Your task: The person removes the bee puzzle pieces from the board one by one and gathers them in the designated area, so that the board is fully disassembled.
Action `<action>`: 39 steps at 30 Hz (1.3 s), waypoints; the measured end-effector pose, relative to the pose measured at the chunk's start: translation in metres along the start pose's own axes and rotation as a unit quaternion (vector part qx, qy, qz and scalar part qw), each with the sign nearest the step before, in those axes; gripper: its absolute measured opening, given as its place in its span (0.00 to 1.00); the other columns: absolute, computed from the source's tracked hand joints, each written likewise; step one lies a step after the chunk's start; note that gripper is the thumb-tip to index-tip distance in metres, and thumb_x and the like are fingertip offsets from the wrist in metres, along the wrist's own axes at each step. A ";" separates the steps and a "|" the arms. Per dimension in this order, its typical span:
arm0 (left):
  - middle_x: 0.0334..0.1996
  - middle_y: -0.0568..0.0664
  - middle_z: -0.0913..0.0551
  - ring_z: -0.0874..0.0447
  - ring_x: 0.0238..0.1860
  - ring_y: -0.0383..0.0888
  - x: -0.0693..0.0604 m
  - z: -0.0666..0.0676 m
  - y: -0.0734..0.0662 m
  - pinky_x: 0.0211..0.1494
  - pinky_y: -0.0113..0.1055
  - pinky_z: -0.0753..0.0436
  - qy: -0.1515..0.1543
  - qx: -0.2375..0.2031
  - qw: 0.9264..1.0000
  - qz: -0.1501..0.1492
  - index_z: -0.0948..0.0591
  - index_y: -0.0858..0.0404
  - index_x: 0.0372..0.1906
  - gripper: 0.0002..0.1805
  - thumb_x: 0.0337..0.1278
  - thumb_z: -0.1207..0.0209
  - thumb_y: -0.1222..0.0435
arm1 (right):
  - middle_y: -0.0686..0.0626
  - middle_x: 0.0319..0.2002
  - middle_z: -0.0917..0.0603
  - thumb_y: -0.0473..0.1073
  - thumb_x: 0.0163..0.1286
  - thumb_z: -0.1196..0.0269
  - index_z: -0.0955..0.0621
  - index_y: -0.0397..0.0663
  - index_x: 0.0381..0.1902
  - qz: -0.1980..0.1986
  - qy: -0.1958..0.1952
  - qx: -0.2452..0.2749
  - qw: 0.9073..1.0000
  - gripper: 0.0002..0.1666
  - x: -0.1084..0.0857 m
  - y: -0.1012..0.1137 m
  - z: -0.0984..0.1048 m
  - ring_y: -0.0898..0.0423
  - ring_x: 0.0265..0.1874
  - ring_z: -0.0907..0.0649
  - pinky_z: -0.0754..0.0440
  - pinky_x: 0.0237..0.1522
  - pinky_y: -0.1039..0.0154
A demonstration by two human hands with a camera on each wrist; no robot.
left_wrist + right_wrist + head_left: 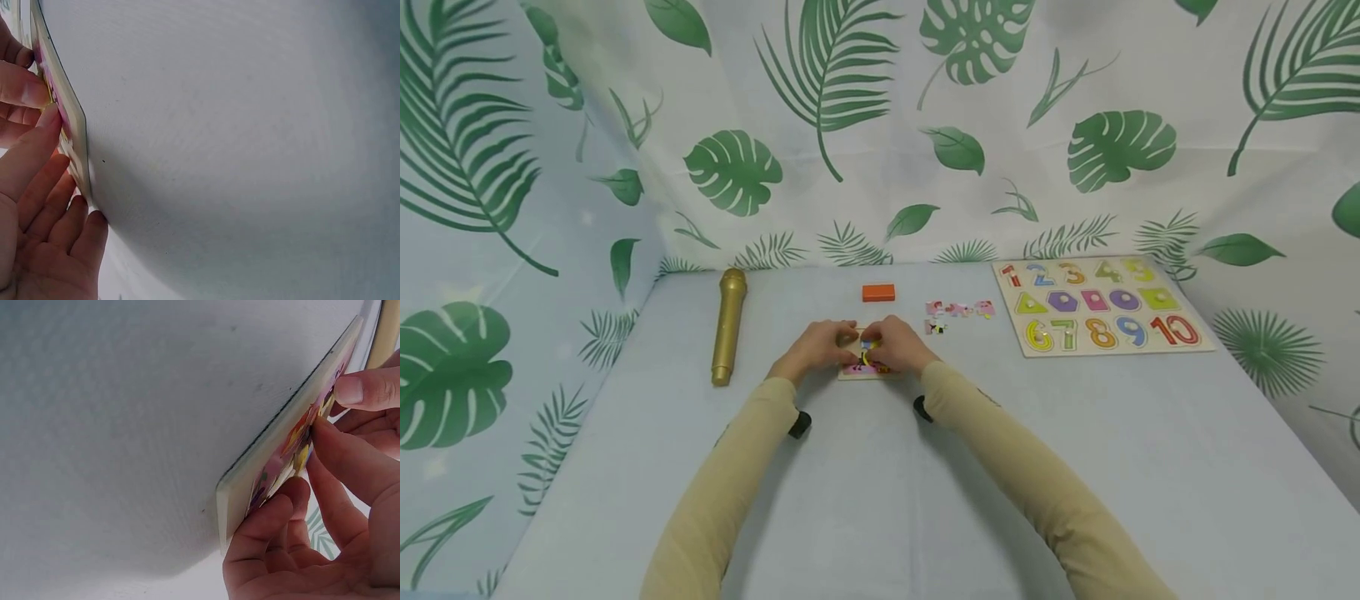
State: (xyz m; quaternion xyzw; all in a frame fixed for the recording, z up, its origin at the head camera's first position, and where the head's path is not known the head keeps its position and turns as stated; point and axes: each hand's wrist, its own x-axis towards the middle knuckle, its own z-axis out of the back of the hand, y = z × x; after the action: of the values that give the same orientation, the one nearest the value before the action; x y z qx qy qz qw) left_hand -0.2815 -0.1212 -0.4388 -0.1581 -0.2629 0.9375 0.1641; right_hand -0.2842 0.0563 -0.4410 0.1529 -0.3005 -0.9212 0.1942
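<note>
A small wooden puzzle board (869,375) with a pink, colourful picture lies on the table between both hands. From its left side, the left hand (823,346) rests fairly straight fingers at the edge, its thumb (44,134) touching the picture. On the other side, the right hand (898,342) pinches a partly hidden yellow-marked puzzle piece (302,459) over the board, with its lower fingers curled against the edge. Both thumbs nearly meet over the picture. Much of the picture is covered by the hands in the head view.
Behind the hands lies an orange block (878,292). Loose pink puzzle pieces (958,310) are to its right, near a large number-and-shape board (1105,340). A gold microphone (728,329) lies at the left. Leaf-printed cloth (865,150) rises behind the table.
</note>
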 end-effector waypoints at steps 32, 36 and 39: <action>0.71 0.50 0.33 0.38 0.71 0.55 -0.001 0.002 -0.002 0.73 0.48 0.41 -0.003 0.006 1.000 0.001 0.22 0.64 0.61 0.26 0.56 0.32 0.63 | 0.48 0.46 0.17 0.35 0.65 0.34 0.15 0.43 0.46 0.000 -0.027 0.030 0.999 0.12 -0.001 -0.001 -0.004 0.50 0.50 0.26 0.29 0.62 0.53; 0.70 0.51 0.33 0.38 0.71 0.55 -0.001 0.002 -0.002 0.73 0.47 0.40 -0.004 0.010 1.000 -0.005 0.22 0.65 0.61 0.26 0.56 0.32 0.63 | 0.47 0.47 0.16 0.36 0.65 0.34 0.15 0.43 0.47 -0.002 -0.021 0.038 0.999 0.13 -0.002 0.000 -0.001 0.50 0.51 0.24 0.27 0.61 0.53; 0.70 0.52 0.32 0.38 0.71 0.55 -0.002 0.001 -0.002 0.73 0.47 0.39 -0.004 0.010 1.000 -0.009 0.22 0.65 0.60 0.26 0.56 0.32 0.63 | 0.46 0.49 0.16 0.37 0.65 0.34 0.16 0.43 0.49 -0.013 -0.015 0.063 0.998 0.14 -0.005 0.000 0.003 0.50 0.50 0.22 0.24 0.57 0.54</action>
State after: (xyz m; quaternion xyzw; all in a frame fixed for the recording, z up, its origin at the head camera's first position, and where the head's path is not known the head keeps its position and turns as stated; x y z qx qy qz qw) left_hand -0.2801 -0.1211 -0.4366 -0.1499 -0.2556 0.9393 0.1730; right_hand -0.2812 0.0595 -0.4381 0.1552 -0.3587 -0.9051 0.1674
